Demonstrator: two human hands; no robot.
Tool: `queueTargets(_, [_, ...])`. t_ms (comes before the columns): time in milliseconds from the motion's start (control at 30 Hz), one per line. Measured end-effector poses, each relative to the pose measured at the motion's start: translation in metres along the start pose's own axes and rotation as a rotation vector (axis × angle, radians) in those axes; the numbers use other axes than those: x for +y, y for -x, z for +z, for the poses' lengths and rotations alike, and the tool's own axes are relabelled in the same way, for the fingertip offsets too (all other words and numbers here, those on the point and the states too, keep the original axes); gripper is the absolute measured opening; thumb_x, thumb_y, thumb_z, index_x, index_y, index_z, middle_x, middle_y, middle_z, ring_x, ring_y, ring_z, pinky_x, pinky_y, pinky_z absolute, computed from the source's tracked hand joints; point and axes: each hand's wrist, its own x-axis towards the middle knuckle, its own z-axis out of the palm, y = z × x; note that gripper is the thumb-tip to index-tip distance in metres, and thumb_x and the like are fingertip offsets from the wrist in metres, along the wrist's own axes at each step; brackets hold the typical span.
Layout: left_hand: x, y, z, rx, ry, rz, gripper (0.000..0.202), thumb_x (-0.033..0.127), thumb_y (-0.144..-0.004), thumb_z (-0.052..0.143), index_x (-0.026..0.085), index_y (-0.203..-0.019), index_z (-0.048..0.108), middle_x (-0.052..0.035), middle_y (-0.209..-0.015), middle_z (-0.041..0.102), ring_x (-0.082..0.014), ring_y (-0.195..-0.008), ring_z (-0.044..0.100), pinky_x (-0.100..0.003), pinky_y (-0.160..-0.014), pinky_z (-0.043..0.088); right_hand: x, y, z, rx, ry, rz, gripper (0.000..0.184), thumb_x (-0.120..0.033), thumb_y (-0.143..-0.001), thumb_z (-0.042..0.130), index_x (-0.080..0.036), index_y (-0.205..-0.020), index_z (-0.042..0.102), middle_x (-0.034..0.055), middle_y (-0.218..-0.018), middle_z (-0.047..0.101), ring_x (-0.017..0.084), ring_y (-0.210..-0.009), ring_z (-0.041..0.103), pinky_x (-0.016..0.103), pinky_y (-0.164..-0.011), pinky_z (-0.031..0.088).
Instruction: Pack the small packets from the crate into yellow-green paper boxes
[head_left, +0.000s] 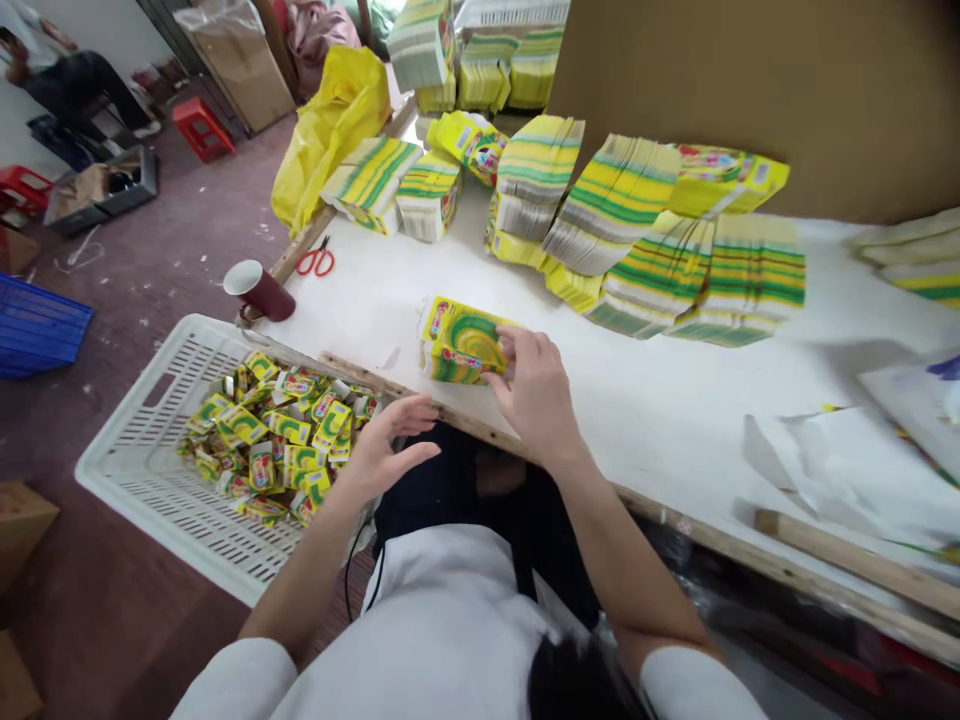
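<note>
A small stack of yellow and green printed cartons (459,343) lies on the white tabletop in front of me. At its right end is my right hand (536,390), with thumb and fingers bent around that end. My left hand (394,445) hangs near the table's front edge, holding nothing, its thumb apart from its fingers. Below and left of it, a white plastic basket (135,487) contains many small yellow-green boxes (300,430).
Bundles of flat printed cartons (630,200) stand along the back of the table. Red-handled scissors (316,260) and a dark red mug (266,290) are at the left edge. White papers (847,470) lie on the right. Behind are a yellow bag (330,130) and a seated person (90,90).
</note>
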Motion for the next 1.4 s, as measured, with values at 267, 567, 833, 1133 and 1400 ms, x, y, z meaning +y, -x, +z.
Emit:
queueTargets(267, [0.024,-0.033,0.055,0.412,0.621,0.152,0.052,0.074,-0.087,0.044,0.025,-0.101,0.057,-0.0039,-0.086,0.061,-0.0193,-0.084,0.065,-0.038,-0.082,0.057,-0.053,0.059,0.010,-0.245,-0.757,0.025,0.041,-0.019,-0.087,0.065,-0.024,-0.125,0.050,0.0039,-0.097,0.062,0.018,-0.084,0.064,0.031,-0.075,0.058])
queueTargets(567, [0.005,-0.027,0.043,0.525,0.633,0.205,0.062,0.082,-0.070,0.064,0.025,-0.094,0.065,-0.0010,-0.086,0.065,-0.0160,-0.080,0.065,-0.030,-0.077,0.058,-0.049,0.055,0.021,-0.133,-0.659,0.012,0.023,-0.027,-0.093,0.064,-0.023,-0.115,0.065,0.0058,-0.095,0.069,0.020,-0.081,0.066,0.033,-0.072,0.059])
queueTargets(833, [0.006,-0.003,-0.015,0.291,0.218,0.218,0.064,0.070,-0.074,0.072,0.024,-0.118,0.071,-0.0104,-0.115,0.075,-0.0279,-0.109,0.070,-0.041,-0.097,0.055,-0.019,0.047,-0.012,-0.083,-0.413,-0.151,0.023,-0.019,-0.097,0.057,-0.028,-0.110,0.074,0.0042,-0.089,0.073,0.019,-0.084,0.068,0.033,-0.075,0.057])
queueTargets(1133, [0.027,0.000,0.009,-0.055,-0.557,0.090,0.064,0.036,-0.077,0.077,0.022,-0.133,0.049,-0.0089,-0.117,0.069,-0.0275,-0.105,0.069,-0.039,-0.089,0.056,-0.034,0.062,-0.007,0.154,-0.302,-0.217,0.057,-0.030,-0.092,0.067,-0.038,-0.146,0.048,0.0069,-0.137,0.061,0.030,-0.137,0.050,0.058,-0.121,0.030])
queueTargets(1400, [0.011,0.002,0.033,-0.064,-0.665,0.418,0.073,0.028,-0.080,0.074,0.024,-0.142,0.036,-0.0113,-0.124,0.062,-0.0267,-0.111,0.066,-0.038,-0.089,0.055,-0.028,0.067,0.016,-0.358,-1.051,0.395,0.056,-0.053,-0.092,0.061,-0.025,-0.139,0.054,0.0113,-0.136,0.066,0.026,-0.124,0.065,0.044,-0.103,0.057])
